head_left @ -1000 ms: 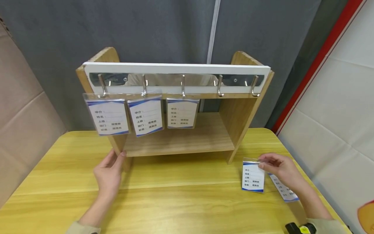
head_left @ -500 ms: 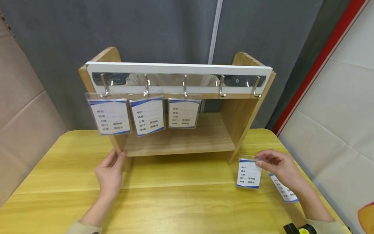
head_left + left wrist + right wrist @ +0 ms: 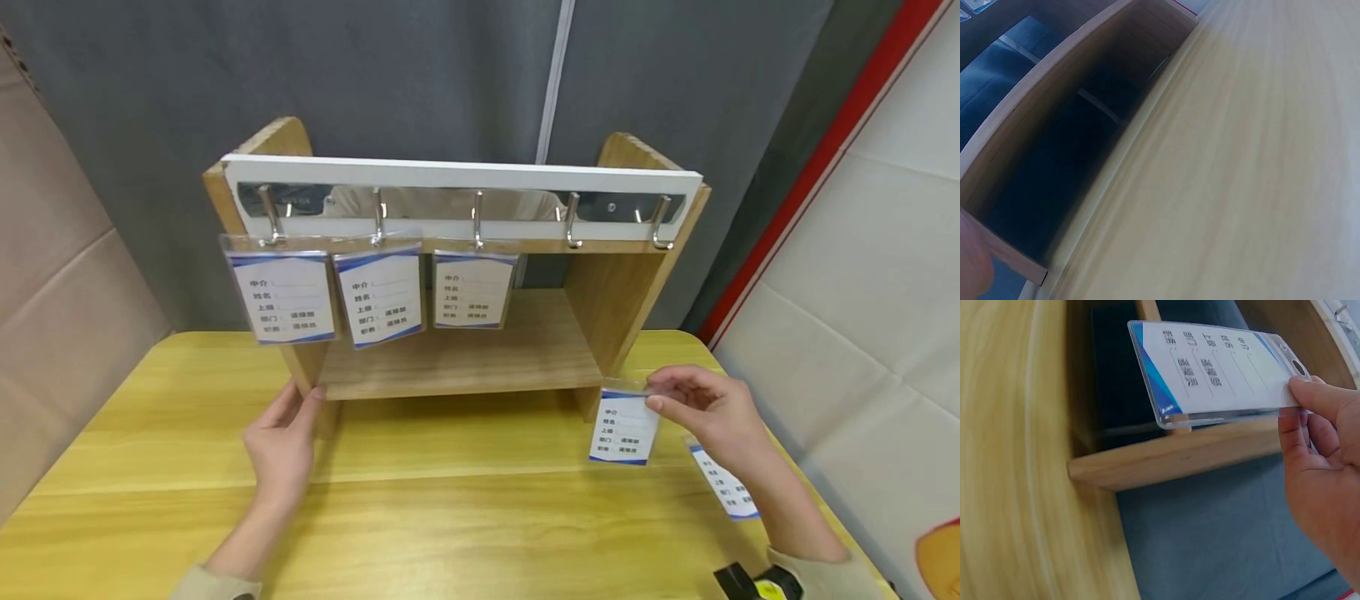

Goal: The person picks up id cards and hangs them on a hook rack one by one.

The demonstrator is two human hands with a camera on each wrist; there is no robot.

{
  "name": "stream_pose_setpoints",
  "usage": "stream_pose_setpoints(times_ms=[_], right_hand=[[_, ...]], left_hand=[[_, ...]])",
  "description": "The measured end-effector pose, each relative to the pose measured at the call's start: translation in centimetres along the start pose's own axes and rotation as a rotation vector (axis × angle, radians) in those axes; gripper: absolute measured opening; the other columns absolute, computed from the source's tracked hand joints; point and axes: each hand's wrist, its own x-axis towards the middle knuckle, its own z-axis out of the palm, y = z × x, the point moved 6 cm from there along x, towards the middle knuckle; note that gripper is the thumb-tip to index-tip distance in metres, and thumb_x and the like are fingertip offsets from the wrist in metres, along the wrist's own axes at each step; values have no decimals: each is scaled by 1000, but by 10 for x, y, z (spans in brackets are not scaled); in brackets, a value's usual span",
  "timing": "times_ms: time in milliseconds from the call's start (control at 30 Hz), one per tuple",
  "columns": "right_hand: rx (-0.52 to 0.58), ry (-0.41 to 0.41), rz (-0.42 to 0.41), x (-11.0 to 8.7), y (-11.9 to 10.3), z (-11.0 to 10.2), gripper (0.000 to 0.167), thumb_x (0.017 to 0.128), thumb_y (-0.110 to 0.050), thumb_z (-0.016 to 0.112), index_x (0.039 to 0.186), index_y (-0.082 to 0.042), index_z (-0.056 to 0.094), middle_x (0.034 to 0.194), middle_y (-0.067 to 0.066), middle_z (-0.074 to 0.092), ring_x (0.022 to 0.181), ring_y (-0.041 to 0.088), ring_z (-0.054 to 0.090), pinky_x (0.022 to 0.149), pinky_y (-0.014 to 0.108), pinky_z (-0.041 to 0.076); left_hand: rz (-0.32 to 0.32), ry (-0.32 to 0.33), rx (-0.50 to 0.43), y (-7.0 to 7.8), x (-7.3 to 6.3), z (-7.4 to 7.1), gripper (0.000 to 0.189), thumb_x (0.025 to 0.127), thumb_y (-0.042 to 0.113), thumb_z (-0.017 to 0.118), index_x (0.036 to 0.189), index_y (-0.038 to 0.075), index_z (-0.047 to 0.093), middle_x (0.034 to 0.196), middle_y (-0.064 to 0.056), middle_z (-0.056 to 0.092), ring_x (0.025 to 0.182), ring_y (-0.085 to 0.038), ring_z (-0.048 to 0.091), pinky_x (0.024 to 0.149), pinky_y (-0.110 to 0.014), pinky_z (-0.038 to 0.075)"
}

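Note:
A plastic ID badge holder [image 3: 622, 429] with a blue-edged white card is pinched by its top edge between thumb and fingers of my right hand [image 3: 708, 417]. It is off the table, in front of the rack's right leg. The right wrist view shows the badge holder [image 3: 1216, 369] close up, a slot at its top. My left hand [image 3: 283, 442] grips the lower left side panel of the wooden rack [image 3: 465, 367]; only part of a finger [image 3: 974, 262] shows in the left wrist view. Another badge holder [image 3: 723, 483] lies on the table, partly behind my right forearm.
A white rail [image 3: 465, 172] across the rack's front carries several metal hooks [image 3: 573, 221]. From the left three hang a left badge [image 3: 282, 300], a middle badge [image 3: 380, 296] and a right badge [image 3: 472, 290]. A grey curtain [image 3: 420, 75] stands behind the yellow wooden table [image 3: 450, 517].
My right hand has lifted the badge holder and carried it left and toward the rack, away from the one on the table. The left hand stays on the rack.

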Motion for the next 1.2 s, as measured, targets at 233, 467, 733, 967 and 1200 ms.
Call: stream_pose_setpoints(times_ms=[233, 467, 733, 967, 1200], right_hand=[[66, 34, -60, 6, -19, 7, 26, 88, 18, 70, 111, 6, 69, 95, -1, 73, 80, 11, 63, 64, 15, 57], [136, 75, -121, 12, -33, 13, 30, 86, 22, 69, 112, 7, 70, 97, 0, 75, 80, 11, 64, 65, 13, 57], [192, 110, -199, 24, -46, 19, 33, 84, 26, 67, 112, 8, 70, 100, 4, 75, 81, 13, 63, 64, 12, 56], [241, 74, -292, 40, -66, 20, 31, 85, 26, 66, 114, 14, 67, 102, 6, 75, 86, 14, 66, 72, 14, 60], [237, 53, -365, 52, -85, 20, 31, 87, 20, 70, 117, 14, 67, 104, 6, 74, 88, 15, 66, 75, 14, 60]], left_hand=[[-3, 1, -14, 0, 0, 0, 39, 93, 4, 76, 131, 2, 65, 130, -20, 62, 100, 3, 69, 90, -19, 57], [8, 0, -27, -1, 1, -1, 39, 93, 2, 75, 131, 1, 65, 131, -21, 61, 100, 3, 69, 91, -19, 57], [3, -6, 2, -3, 1, -1, 40, 94, 2, 74, 132, 1, 64, 133, -24, 59, 100, 3, 69, 91, -19, 57], [2, -7, 26, -2, 1, -1, 40, 95, 4, 75, 133, 3, 64, 132, -23, 60, 98, 4, 69, 90, -19, 57], [18, -15, 34, 0, 0, 0, 40, 94, 7, 76, 133, 5, 65, 131, -20, 62, 99, 4, 69, 90, -18, 57]])
